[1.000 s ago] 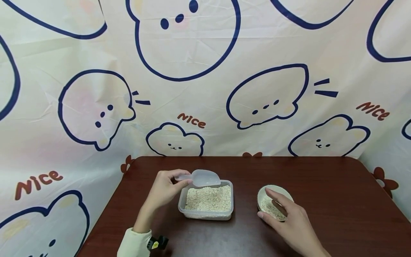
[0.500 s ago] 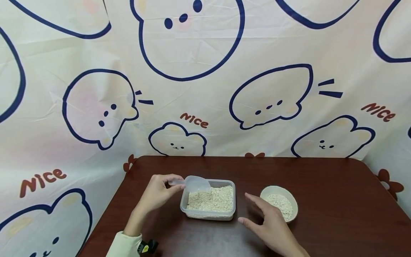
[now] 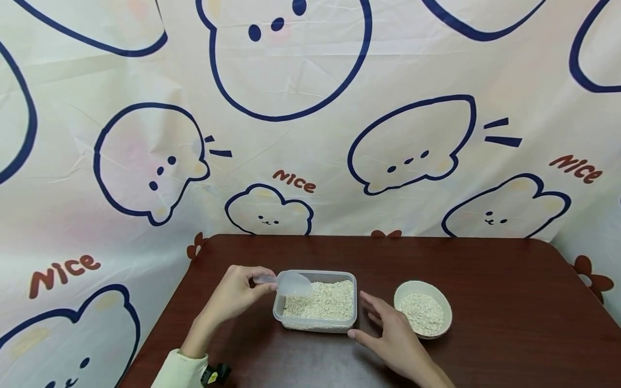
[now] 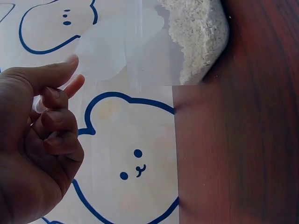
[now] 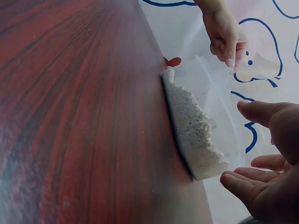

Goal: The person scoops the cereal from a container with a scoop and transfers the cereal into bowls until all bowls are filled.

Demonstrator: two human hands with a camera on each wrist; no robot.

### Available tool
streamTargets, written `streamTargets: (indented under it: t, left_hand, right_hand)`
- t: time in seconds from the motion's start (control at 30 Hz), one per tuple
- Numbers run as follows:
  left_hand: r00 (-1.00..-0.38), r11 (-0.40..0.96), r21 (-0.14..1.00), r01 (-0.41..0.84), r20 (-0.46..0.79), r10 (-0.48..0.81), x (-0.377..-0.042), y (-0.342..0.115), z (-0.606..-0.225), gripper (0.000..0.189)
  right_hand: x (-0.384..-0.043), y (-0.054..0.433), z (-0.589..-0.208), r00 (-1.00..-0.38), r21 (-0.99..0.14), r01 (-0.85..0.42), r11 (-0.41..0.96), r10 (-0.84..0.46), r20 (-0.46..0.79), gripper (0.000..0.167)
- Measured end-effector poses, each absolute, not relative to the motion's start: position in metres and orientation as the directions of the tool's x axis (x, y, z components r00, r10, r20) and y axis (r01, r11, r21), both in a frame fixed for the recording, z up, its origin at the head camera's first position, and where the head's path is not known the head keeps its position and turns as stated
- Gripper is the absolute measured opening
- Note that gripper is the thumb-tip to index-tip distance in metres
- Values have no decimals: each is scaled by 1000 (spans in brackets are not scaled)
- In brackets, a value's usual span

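Observation:
A translucent plastic container (image 3: pixel 315 325) filled with pale oat flakes (image 3: pixel 322 302) stands on the table. My left hand (image 3: pixel 236 291) pinches the handle of a translucent scoop (image 3: pixel 294 284) between thumb and fingers. The scoop's bowl overlaps the container's left end, over the flakes. Beside the container's right end is my right hand (image 3: pixel 388 337), fingers spread, thumb and fingertips right at its wall and holding nothing. In the right wrist view the right hand (image 5: pixel 266 163) opens toward the container's end. A white bowl (image 3: pixel 447 326) with oat flakes sits just right of that hand.
The dark red-brown table (image 3: pixel 509 302) ends at the back against a cloth (image 3: pixel 330 161) printed with blue cartoon outlines. A black band with a small device (image 3: pixel 215 374) is on the left wrist.
My right hand has left the bowl and moved left to the container's right end. The left hand has shifted slightly left, lowering the scoop toward the container's left end.

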State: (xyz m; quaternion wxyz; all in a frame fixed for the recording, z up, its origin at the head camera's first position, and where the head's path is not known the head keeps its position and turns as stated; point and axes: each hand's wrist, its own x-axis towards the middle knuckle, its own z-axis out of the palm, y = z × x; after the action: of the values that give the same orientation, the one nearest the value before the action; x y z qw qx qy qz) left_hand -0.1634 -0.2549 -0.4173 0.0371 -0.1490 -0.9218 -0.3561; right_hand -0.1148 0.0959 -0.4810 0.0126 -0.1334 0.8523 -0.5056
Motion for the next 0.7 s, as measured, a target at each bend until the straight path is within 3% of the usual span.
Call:
streamTargets:
  t: [0.2,0.7]
  left_hand:
    - [-939,713,614,339,170,300,-164,-253,-422,12]
    - [-913,642,658,393,196,358,-167,-222,-449,15]
  right_hand:
    - [-117,92,-485,-964,-882,-216,419,-232,126,84]
    - [-124,87,-495,-960,-914,-158,373,-276,53,85]
